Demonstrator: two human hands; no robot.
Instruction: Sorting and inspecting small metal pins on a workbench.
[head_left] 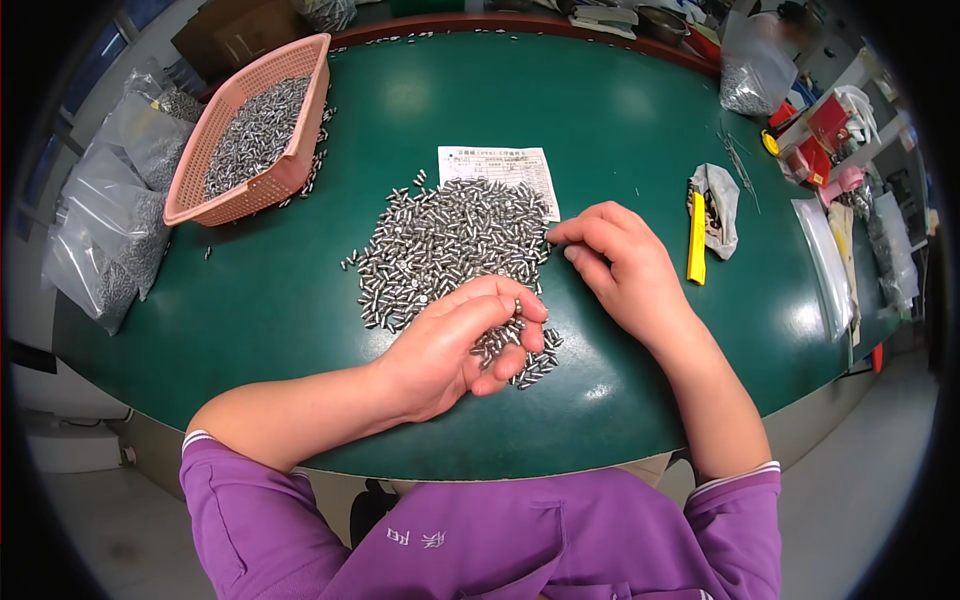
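A heap of small shiny metal pins [440, 240], short and pointed, is spread over the middle of the green table. My left hand [430, 350] is curled, palm turned up and to the right, in front of the heap. Several of the metal pins lie cupped in its fingers, with one up near the thumb tip. At the heap's right edge is my right hand [622, 262], its index fingertip by the outermost pins and the thumb a little apart from it. Nothing shows between them. A smaller cluster of pins [540, 362] lies just right of my left fingers.
A printed paper form [535, 175] lies partly under the heap. At the far left, a pink plastic basket [290, 180] holds more pins, beside clear filled bags [110, 235]. A yellow cutter knife [697, 240] rests on the right, near a grey pouch [722, 205] and plastic sleeves [825, 260].
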